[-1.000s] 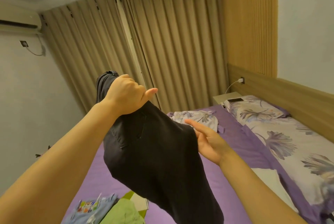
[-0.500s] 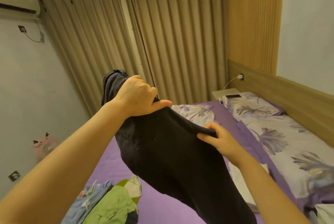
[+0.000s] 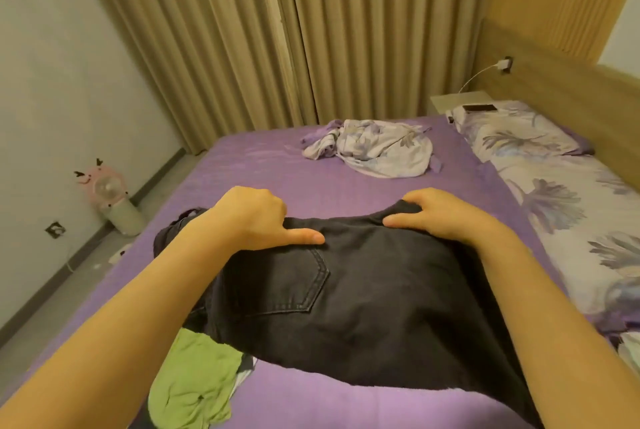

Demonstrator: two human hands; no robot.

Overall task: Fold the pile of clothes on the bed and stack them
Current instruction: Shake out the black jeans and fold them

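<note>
A pair of black jeans (image 3: 346, 300) is spread low over the purple bed (image 3: 263, 165), back pocket facing up. My left hand (image 3: 256, 217) grips the waistband at its left end, thumb lying on top and fingers curled under. My right hand (image 3: 446, 217) grips the waistband at its right end, fingers curled over the edge. A green garment (image 3: 194, 380) lies crumpled under the jeans' left side at the near edge of the bed.
A crumpled floral cloth (image 3: 374, 148) lies at the far side of the bed. Floral pillows (image 3: 519, 138) and bedding run along the right by the wooden headboard (image 3: 554, 89). A pink fan (image 3: 107, 193) stands on the floor at left. Curtains hang behind.
Both hands have come down from chest height, bringing the jeans from hanging in the air to lying across the bed. The view has tilted downward.
</note>
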